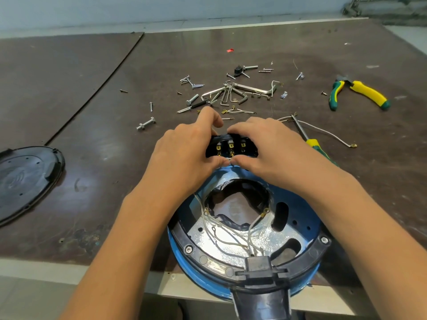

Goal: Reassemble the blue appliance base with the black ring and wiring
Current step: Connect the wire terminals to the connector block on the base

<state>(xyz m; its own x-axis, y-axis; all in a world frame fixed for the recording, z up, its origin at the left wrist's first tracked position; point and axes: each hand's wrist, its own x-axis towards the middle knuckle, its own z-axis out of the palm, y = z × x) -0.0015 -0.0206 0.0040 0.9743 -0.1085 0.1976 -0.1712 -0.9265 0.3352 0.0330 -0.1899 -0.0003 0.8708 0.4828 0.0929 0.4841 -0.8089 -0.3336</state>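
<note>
The blue appliance base lies upside down at the table's near edge. A black ring is screwed round its inner rim, and white wires cross its silver-lined floor. A black handle piece juts toward me. At the base's far rim sits a black terminal block with brass tabs. My left hand grips its left end, thumb and fingers curled round it. My right hand grips its right end the same way, the thumbs nearly meeting at its front.
A black oval cover lies at the left edge. Several screws, bolts and hex keys are scattered behind my hands. Yellow-green pliers lie at the far right. A yellow-handled screwdriver and a loose white wire lie beside my right hand.
</note>
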